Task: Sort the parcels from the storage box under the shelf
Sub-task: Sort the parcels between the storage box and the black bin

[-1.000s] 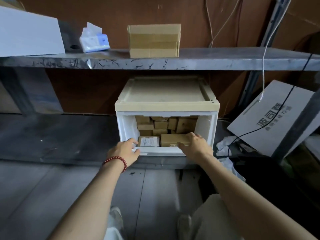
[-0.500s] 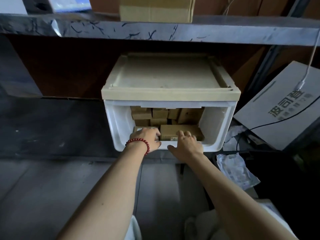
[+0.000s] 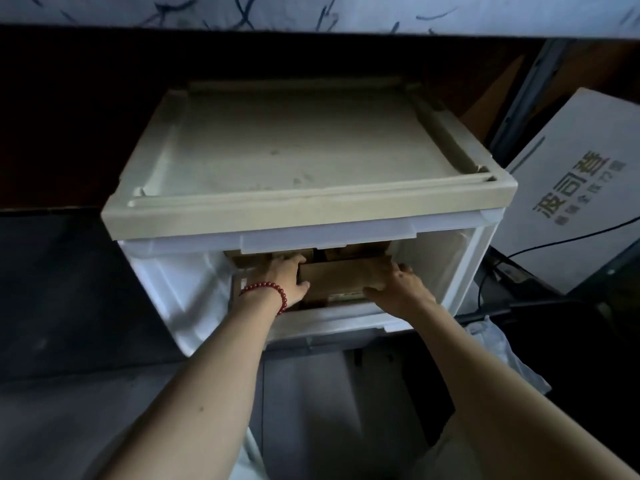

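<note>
Both hands grasp one flat brown cardboard parcel by its two short ends, inside the open front of the storage box. The left hand closes on the left end, with the thumb at the front face and the fingers reaching over the top. The right hand holds the right end, its thumb along the lower front edge and its fingers curled round the corner. The parcel has matte sides and sharp edges, and a pale label strip runs just under the right thumb. Behind the grip lie other parcels of the same cardboard, perhaps stacked; it is too dark there to count them. The box walls around the grip are smooth translucent white plastic. Above the grip sits the beige lid, dull, dusty, with a raised rim. A bracelet of round red beads circles the left wrist. To the right of the grip leans a white carton with printed characters.
</note>
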Demonstrator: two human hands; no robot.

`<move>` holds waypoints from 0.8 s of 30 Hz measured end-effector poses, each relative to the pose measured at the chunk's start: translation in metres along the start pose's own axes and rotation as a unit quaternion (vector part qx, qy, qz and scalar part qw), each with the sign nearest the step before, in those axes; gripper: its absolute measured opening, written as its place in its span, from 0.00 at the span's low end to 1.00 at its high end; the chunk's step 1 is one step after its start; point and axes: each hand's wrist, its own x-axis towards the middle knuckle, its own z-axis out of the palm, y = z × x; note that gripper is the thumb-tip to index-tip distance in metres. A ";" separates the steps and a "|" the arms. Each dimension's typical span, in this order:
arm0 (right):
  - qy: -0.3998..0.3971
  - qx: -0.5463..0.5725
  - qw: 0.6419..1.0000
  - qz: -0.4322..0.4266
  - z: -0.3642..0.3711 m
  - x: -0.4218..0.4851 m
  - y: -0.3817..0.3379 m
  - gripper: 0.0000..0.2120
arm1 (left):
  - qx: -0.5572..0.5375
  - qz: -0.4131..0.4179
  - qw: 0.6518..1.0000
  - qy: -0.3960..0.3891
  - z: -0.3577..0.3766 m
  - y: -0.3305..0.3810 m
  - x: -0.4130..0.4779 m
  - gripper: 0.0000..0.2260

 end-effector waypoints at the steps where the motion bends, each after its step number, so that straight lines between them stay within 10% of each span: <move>1: -0.005 0.006 1.000 -0.002 0.002 0.008 0.003 0.37 | -0.017 -0.001 1.000 -0.008 0.005 -0.001 0.011 0.25; 11: -0.031 -0.020 0.999 -0.018 0.030 0.054 0.004 0.39 | 0.035 -0.007 0.998 -0.057 0.056 -0.012 0.075 0.46; 19: -0.007 0.004 1.000 0.012 0.029 0.061 0.011 0.44 | -0.007 -0.004 1.000 -0.018 0.051 -0.008 0.066 0.06; 24: 0.014 -0.016 1.000 -0.012 0.026 0.058 0.012 0.43 | -0.083 0.012 0.996 -0.014 0.038 -0.013 0.062 0.25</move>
